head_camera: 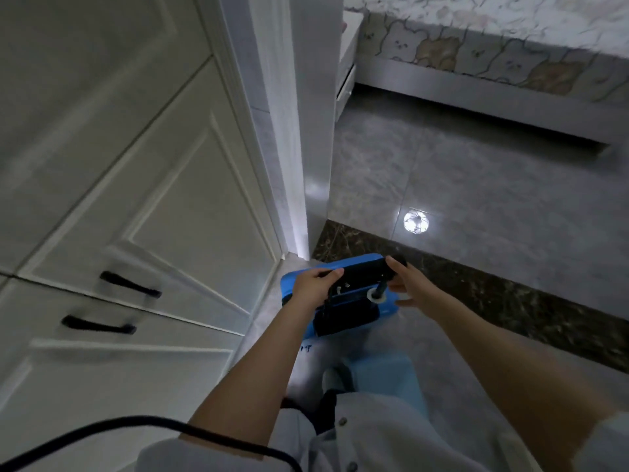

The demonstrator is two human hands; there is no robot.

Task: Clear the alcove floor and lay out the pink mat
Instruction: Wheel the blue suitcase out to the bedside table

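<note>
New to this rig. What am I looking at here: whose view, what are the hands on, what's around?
There is one picture, from a camera worn on a person's head, looking down past their arms. No robot: two bare hands. The left hand grips the black handle on top of a blue suitcase standing on the grey tiled floor. The right hand touches the handle's other end, fingers loosely spread. White cabinet doors stand on the left, a bed lies ahead across a dark threshold strip. No pink mat is in view.
</note>
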